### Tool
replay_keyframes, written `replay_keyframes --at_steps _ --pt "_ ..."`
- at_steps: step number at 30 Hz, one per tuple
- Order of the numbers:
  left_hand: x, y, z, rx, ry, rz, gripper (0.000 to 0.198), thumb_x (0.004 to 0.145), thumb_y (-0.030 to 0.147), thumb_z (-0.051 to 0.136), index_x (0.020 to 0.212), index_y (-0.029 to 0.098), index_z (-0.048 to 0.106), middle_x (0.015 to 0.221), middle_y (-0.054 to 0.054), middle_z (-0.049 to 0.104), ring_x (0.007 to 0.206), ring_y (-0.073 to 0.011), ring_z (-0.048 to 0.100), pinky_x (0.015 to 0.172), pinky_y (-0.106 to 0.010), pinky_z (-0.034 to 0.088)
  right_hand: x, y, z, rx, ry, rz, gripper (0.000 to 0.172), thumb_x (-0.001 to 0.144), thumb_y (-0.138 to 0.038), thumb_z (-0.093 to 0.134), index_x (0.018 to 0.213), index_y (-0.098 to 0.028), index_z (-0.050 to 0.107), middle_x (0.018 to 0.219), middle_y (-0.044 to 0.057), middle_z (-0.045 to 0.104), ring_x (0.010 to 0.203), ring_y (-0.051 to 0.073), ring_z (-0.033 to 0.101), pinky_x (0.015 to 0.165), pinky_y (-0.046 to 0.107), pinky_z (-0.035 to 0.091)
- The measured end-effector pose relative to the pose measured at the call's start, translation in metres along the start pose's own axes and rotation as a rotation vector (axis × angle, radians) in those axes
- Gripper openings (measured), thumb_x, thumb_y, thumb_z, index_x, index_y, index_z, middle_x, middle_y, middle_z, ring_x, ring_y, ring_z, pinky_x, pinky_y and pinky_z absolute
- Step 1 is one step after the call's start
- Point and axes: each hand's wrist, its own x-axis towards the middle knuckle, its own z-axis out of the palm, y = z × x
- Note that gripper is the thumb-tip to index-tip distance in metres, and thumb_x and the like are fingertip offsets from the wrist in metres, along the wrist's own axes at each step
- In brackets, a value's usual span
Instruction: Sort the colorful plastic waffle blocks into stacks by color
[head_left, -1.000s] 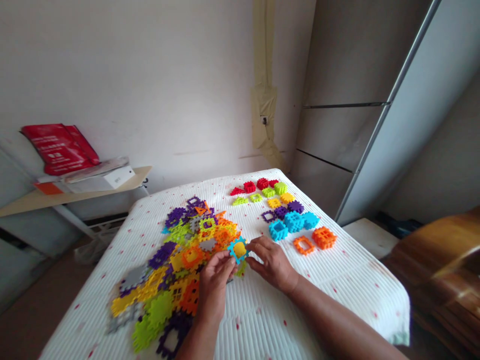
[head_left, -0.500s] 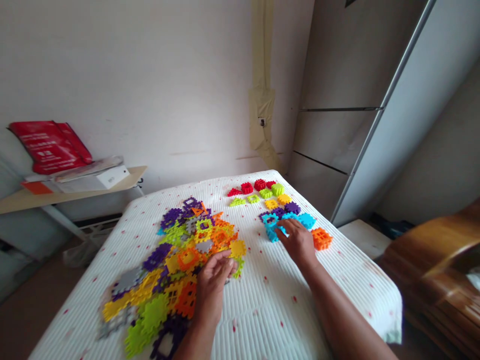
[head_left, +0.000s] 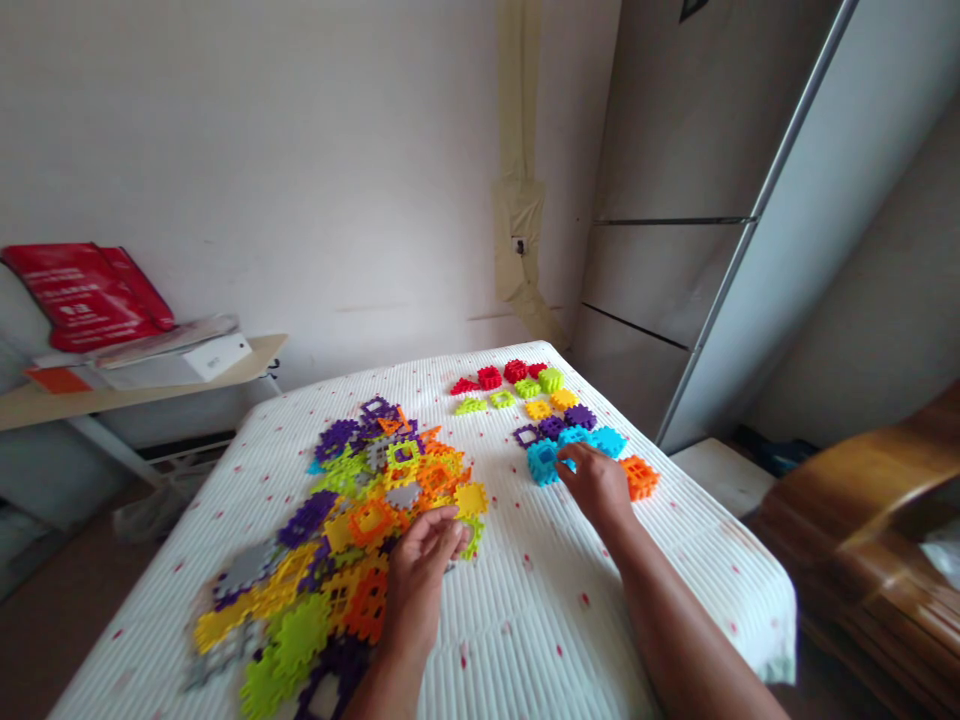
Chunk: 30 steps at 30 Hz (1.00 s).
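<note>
Sorted by colour, small stacks of toothed plastic building tiles lie on the right half of the bed-like surface. My right hand has its fingertips at the near blue tile stack, gripping its right edge; the thumb side is partly hidden. Behind it are more blue tiles, and an orange tile stack sits beside the wrist. My left hand hovers at the right edge of a mixed tile pile, fingers loosely curled and apart, with nothing visible in them. A yellow tile and a green tile lie by its fingertips.
Further back are red tiles, light green tiles, yellow tiles and purple tiles. A white quilted cover spreads underneath. A shelf stands left, a grey cabinet back right, wooden furniture at right.
The tilted blue tile by my right hand now lies level on the near blue stack. My left hand stays almost where it was. The view has shifted slightly.
</note>
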Motion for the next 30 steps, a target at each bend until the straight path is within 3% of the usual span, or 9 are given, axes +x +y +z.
replay_keyframes --at_steps 10,30 --pt "-0.0009 -0.001 0.0019 -0.027 0.02 0.004 0.038 0.056 0.04 0.078 0.082 0.015 0.066 0.06 -0.001 0.066 0.055 -0.0099 0.055 0.057 -0.02 0.04 0.0007 -0.0054 -0.0039 -0.002 -0.109 0.057 0.015 0.082 -0.017 0.055 0.087 -0.022 0.068 0.092 0.001 0.07 0.081 0.014 0.064 0.061 0.02 0.038" --pt "-0.0013 -0.0012 0.0021 0.013 0.044 0.003 0.039 0.054 0.043 0.076 0.081 0.016 0.066 0.061 -0.002 0.066 0.056 -0.0115 0.056 0.057 -0.022 0.041 0.0003 -0.0078 -0.005 -0.007 -0.134 0.074 0.017 0.08 -0.014 0.053 0.088 -0.02 0.067 0.096 0.002 0.069 0.08 0.014 0.064 0.062 0.022 0.039"
